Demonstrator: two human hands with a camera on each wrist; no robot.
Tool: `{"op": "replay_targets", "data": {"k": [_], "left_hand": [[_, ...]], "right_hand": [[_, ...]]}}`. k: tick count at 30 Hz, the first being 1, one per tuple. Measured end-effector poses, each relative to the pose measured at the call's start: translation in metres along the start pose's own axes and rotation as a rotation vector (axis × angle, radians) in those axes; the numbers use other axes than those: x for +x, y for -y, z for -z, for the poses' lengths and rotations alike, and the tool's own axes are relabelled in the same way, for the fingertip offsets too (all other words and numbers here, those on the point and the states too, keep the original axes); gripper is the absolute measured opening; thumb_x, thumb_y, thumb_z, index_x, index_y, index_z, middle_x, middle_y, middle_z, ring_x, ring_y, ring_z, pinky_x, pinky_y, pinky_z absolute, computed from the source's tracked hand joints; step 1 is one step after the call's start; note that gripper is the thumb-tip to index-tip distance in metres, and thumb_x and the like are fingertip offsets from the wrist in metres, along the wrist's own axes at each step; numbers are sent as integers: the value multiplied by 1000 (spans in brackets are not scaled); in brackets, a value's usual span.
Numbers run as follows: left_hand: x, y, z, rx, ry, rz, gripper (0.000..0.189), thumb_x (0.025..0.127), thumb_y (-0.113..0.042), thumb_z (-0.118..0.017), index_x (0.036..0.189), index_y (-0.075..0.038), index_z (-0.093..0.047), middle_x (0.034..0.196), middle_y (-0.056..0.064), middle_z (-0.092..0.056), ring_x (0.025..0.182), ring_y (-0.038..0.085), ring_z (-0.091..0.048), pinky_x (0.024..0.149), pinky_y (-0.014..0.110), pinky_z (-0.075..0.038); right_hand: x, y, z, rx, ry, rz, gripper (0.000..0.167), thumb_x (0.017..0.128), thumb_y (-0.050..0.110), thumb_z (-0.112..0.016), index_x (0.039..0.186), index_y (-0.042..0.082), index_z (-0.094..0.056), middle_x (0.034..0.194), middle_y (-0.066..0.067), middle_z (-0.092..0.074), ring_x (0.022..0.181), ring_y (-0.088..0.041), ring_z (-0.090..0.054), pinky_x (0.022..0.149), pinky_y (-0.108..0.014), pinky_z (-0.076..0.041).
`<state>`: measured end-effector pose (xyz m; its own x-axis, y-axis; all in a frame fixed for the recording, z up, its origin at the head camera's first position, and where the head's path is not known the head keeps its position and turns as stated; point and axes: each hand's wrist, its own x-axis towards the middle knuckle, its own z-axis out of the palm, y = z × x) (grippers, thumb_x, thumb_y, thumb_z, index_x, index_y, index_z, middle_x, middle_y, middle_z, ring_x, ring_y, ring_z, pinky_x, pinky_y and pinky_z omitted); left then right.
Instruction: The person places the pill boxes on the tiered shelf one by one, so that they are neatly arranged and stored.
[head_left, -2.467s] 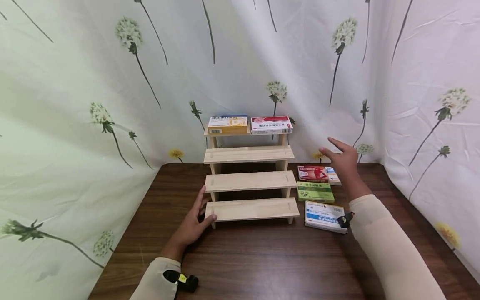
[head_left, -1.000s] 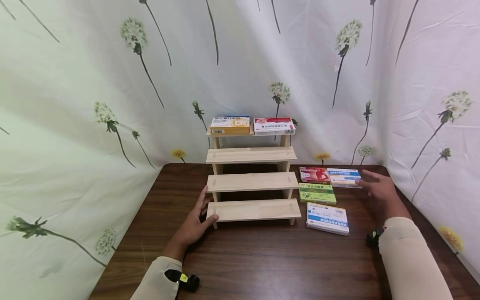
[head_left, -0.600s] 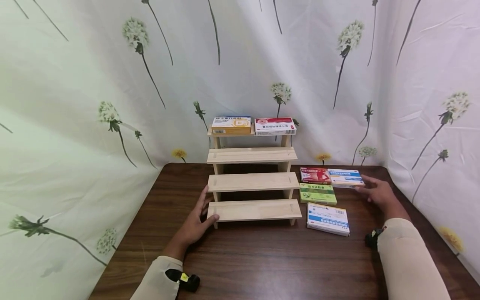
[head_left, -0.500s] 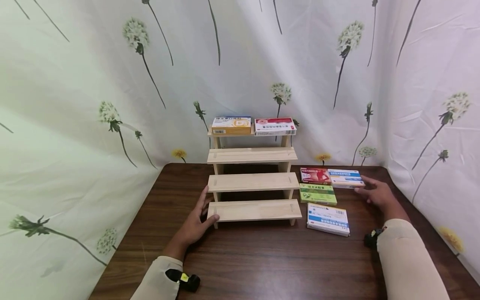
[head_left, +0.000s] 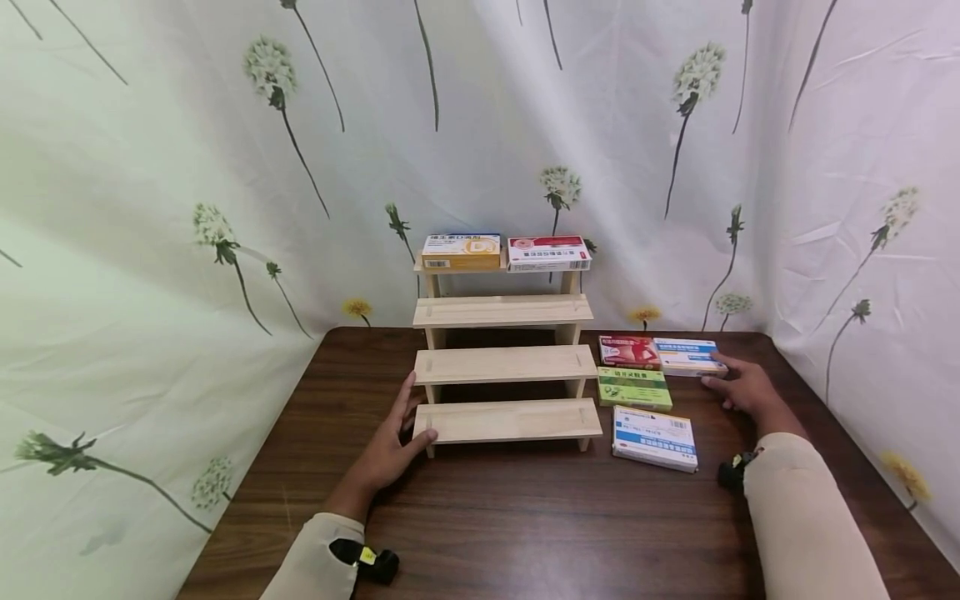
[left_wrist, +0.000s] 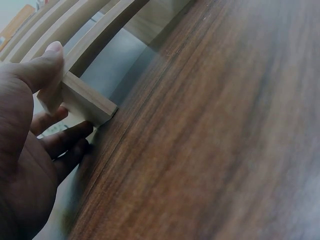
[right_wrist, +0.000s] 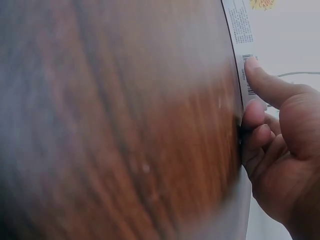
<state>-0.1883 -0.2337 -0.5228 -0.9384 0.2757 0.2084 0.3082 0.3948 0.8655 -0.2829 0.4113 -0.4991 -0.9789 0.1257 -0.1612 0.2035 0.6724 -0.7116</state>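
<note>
1. My right hand [head_left: 742, 388] is nearly closed, thumb and fingertip pinching the near right corner of the far blue-and-white box [head_left: 684, 357], which lies flat on the table [head_left: 525, 533] towards its back right corner.
2. My left hand [head_left: 386, 454] has a partly spread hold on the wooden stand [head_left: 506, 363]: thumb over the left end of the lowest step [head_left: 510, 421], fingers along the stand's side.
3. I count six boxes: two on the stand, four on the table.
4. Of those four, one is red [head_left: 628, 352], one is green, and two are blue-and-white.
5. The far blue-and-white box is white with a blue band and blue printing on top; its side under my thumb carries small print and a barcode.
6. The red box is just left of it, near the table's back edge; the green box [head_left: 634, 388] lies in front of the red; the near blue-and-white box [head_left: 655, 437] sits closest to the table's front edge, slightly askew.
7. The one stand has four pale steps; its top step carries the orange-and-white box [head_left: 461, 252] at left and the red-and-white box [head_left: 549, 253] at right.
</note>
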Motion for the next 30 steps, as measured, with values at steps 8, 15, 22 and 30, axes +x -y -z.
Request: {"op": "replay_targets", "data": {"k": [8, 15, 22, 30], "left_hand": [[0, 0, 0, -10, 4, 18, 103, 108, -24, -73, 177, -36, 3, 177, 25, -33, 161, 47, -40, 124, 68, -35], [0, 0, 0, 7, -1, 10, 102, 108, -24, -72, 178, -32, 2, 174, 26, -37, 159, 48, -42, 122, 69, -37], [-1, 1, 1, 18, -5, -1, 101, 108, -24, -72, 178, -30, 2, 175, 26, -35, 159, 49, -42, 121, 68, -40], [0, 0, 1, -2, -2, 13, 104, 107, -25, -74, 178, -34, 2, 177, 24, -33, 160, 47, -41, 123, 68, -37]], "right_hand": [[2, 0, -4, 34, -35, -39, 74, 108, 20, -71, 171, 13, -33, 153, -41, -39, 63, -17, -65, 61, -32, -56], [2, 3, -4, 46, -42, -43, 73, 108, 19, -71, 171, 12, -34, 152, -41, -41, 62, -16, -65, 60, -31, -56], [4, 3, -5, 68, -40, -56, 71, 108, 18, -71, 170, 15, -35, 154, -41, -39, 61, -14, -64, 59, -30, -56], [3, 5, -8, 100, -95, -90, 62, 109, 17, -70, 165, 15, -44, 150, -38, -46, 59, -13, -64, 57, -29, -54]]}}
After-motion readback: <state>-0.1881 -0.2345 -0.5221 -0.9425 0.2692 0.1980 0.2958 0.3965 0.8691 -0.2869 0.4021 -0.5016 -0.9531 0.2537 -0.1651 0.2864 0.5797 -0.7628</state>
